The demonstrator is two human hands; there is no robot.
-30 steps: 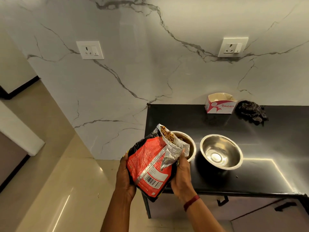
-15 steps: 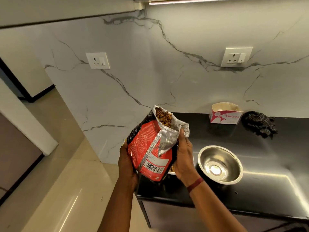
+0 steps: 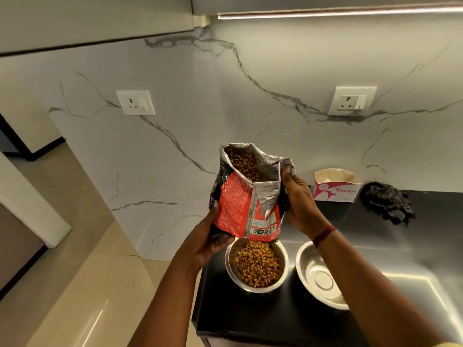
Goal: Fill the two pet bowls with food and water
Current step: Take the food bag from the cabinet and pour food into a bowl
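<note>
Upright food bag (image 3: 246, 199) above full bowl (image 3: 256, 266): left hand (image 3: 213, 237) grips it low, right hand (image 3: 298, 204) grips its side. Nearer right hand: empty bowl (image 3: 322, 275).

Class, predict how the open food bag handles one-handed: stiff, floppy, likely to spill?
Probably floppy: the food bag has a creased foil top. May sag; left hand and right hand both hold it. Kibble shows in its open mouth, so tilting may spill.

Kibble-filled steel bowl (image 3: 256, 265) beside bare steel bowl (image 3: 319, 276); upright open food bag (image 3: 246, 196).
</note>
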